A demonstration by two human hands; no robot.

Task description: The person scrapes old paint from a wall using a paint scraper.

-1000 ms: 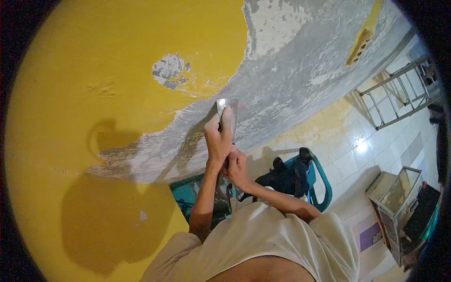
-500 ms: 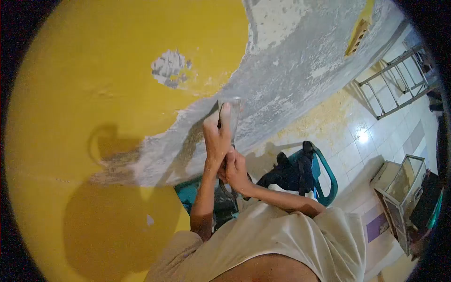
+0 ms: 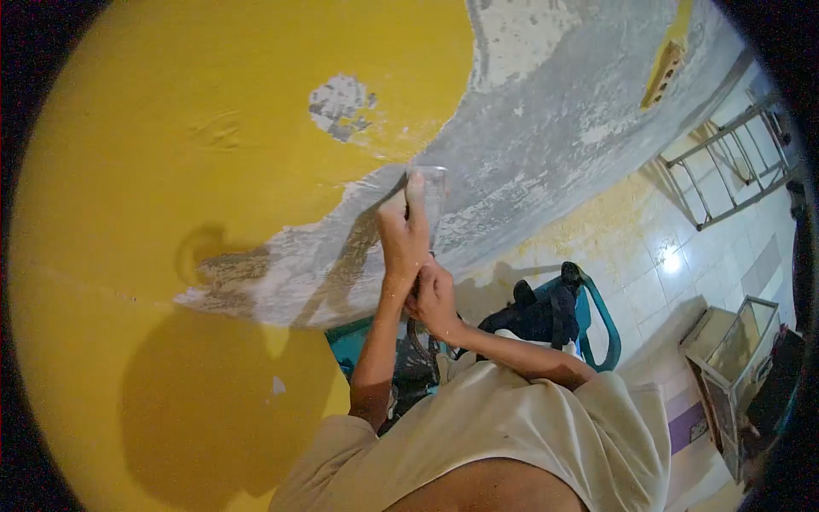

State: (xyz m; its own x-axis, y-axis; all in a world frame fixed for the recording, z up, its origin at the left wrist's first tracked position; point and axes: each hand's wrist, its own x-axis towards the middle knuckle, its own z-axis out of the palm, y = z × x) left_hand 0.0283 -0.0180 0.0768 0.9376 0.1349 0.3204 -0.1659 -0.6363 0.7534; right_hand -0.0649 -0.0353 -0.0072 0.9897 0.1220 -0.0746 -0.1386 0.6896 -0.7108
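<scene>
A scraper (image 3: 435, 200) with a flat, wide metal blade lies against the wall at the border between yellow paint (image 3: 171, 188) and bare grey plaster (image 3: 503, 162). My left hand (image 3: 404, 226) is closed around the blade's side, its thumb stretched along the face. Just below it, my right hand (image 3: 438, 300) is wrapped around the lower end of the scraper, with the handle mostly hidden. A small peeled patch (image 3: 339, 104) shows in the paint above my hands.
Behind my forearms stands a teal plastic chair (image 3: 607, 328) with dark cloth (image 3: 546, 314) on it. A metal ladder (image 3: 734, 166) is at the upper right, and a glass-sided cabinet (image 3: 734, 350) stands at the right. Paint flakes litter the tiled floor (image 3: 636, 273).
The view has shifted, so the wall's peeled areas sit farther right. Against the wall, both hands and the scraper have moved slightly left. The grip looks the same.
</scene>
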